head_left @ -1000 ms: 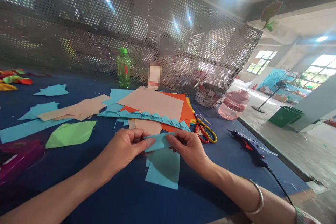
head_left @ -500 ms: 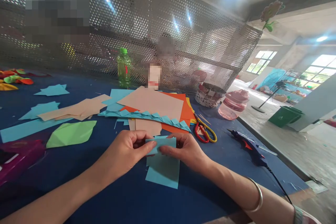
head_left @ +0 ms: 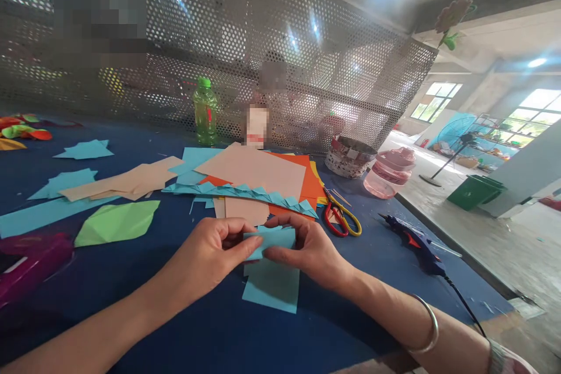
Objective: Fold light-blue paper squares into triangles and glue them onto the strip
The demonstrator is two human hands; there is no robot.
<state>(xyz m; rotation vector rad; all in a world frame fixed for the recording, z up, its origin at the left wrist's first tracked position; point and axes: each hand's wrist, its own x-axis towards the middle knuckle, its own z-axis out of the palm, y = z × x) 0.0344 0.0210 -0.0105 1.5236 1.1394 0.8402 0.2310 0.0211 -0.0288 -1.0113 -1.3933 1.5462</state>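
A sheet of light blue paper [head_left: 270, 283] lies on the dark blue table top [head_left: 131, 315], with its upper part folded into a flap [head_left: 269, 241]. My left hand [head_left: 214, 248] pinches the flap's left end between thumb and fingers. My right hand [head_left: 307, 250] grips its right end. Just beyond my hands lies a beige paper piece [head_left: 241, 210], partly under a row of folded blue paper points [head_left: 241, 191]. Red-and-yellow-handled scissors [head_left: 342, 219] lie nearest my right hand.
Beige and orange sheets [head_left: 249, 169] lie in a stack at the centre. A blue hot glue gun [head_left: 416, 245] rests at the right, a green paper leaf [head_left: 116, 222] at the left. Farther back stand a green bottle [head_left: 205, 112], a pink jar [head_left: 388, 175] and a perforated metal screen [head_left: 315, 58].
The blue flap has turned from tilted to nearly level between my hands. My right hand has shifted left and closer to my left hand.
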